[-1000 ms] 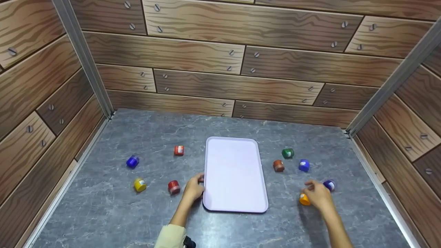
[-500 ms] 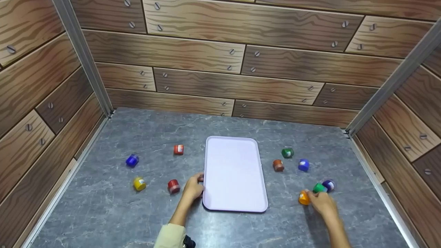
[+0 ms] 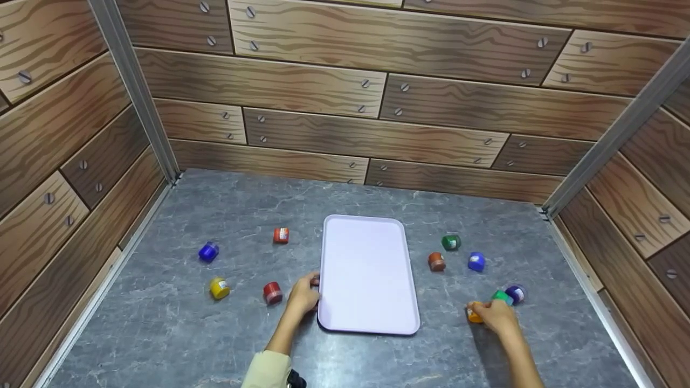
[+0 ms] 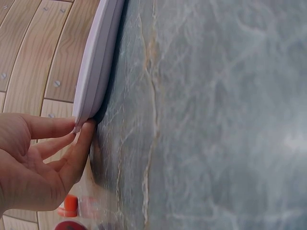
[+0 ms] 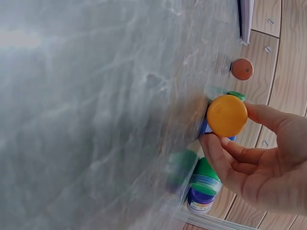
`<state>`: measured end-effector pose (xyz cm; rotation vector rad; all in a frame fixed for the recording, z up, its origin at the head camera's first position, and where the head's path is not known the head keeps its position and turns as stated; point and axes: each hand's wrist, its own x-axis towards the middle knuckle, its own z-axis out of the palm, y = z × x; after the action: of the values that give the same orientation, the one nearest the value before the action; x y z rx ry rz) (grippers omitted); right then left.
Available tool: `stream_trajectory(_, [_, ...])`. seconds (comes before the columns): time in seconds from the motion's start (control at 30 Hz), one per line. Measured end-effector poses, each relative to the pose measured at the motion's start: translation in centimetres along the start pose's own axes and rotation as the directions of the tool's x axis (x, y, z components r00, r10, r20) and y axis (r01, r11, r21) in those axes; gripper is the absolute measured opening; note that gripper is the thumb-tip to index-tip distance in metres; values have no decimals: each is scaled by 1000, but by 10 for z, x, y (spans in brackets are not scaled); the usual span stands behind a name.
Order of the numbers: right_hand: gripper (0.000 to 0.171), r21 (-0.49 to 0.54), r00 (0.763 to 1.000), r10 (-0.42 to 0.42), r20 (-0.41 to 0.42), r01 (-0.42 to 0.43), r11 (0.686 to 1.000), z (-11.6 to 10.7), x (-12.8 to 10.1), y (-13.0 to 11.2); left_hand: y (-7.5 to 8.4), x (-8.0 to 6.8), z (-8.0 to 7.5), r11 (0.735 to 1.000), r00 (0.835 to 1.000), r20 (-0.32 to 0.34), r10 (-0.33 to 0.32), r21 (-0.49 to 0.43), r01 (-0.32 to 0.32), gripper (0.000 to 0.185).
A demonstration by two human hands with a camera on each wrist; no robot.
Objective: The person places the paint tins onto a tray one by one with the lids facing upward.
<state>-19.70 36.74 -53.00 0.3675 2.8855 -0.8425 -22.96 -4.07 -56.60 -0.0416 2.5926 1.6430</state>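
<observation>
My left hand [image 3: 303, 295] pinches the near left edge of a pale lilac tray [image 3: 367, 272] lying on the grey table. In the left wrist view, the thumb lies on the tray's rim [image 4: 91, 72], fingers below it. At the right, my right hand [image 3: 500, 318] grips a small orange paint jar [image 3: 474, 313] low at the table. Its orange lid [image 5: 227, 116] faces the right wrist camera, with thumb and fingers on opposite sides. Just beyond that hand, a green paint jar [image 3: 502, 297] lies against a dark purple one [image 3: 516, 293].
Right of the tray lie a brown jar [image 3: 436, 262], a dark green jar [image 3: 451, 242] and a blue jar [image 3: 476, 261]. On the left are orange-red [image 3: 281, 235], dark blue [image 3: 208, 251], yellow [image 3: 219, 288] and red [image 3: 273, 292] jars. Wood-patterned walls [image 3: 302, 124] enclose the table.
My right hand shifted right and back, and its fingers now curl round the orange jar. The green jar beside the purple one, earlier covered by the hand, shows. The left hand stays at the tray.
</observation>
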Motion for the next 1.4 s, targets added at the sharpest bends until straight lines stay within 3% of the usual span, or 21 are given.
stream_trajectory(0.7, [38, -9, 999, -46, -18, 46, 999, 1, -2, -6, -1, 1, 2, 1000, 1000, -7, -13, -3, 13, 54])
stream_trajectory(1.4, [45, 51, 996, -86, 8, 86, 995, 5, -1, -30, -2, 1, 2, 1000, 1000, -21, 1, 8, 0, 52])
